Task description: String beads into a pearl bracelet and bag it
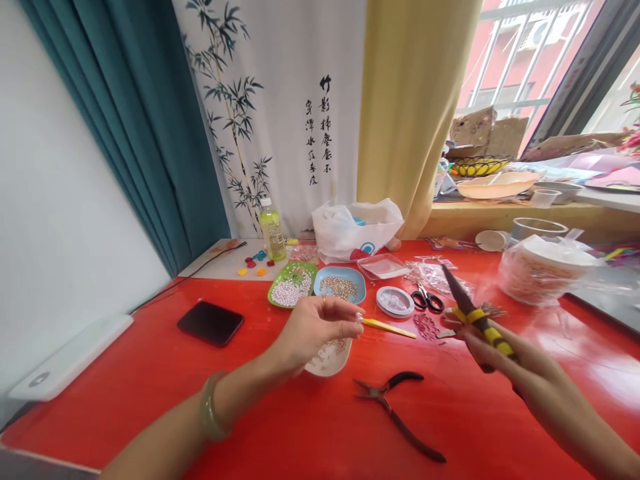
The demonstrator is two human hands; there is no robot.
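Note:
My left hand (313,330) hovers palm-up over a small white dish (330,360) of tiny beads, fingers pinched together on something too small to name. My right hand (505,363) is closed round pliers with black and yellow handles (473,313), their dark jaws pointing up and away. A second pair of black pliers (395,407) lies on the red table (250,413) between my hands. A yellow tool (387,328) lies just past my left fingertips.
Further back are a green dish of white beads (293,283), a blue dish of beads (340,285), a spool of clear cord (395,301), scissors (427,299), a bottle (273,230) and a plastic bag (355,230). A black phone (210,323) lies left. A wrapped container (543,267) stands right.

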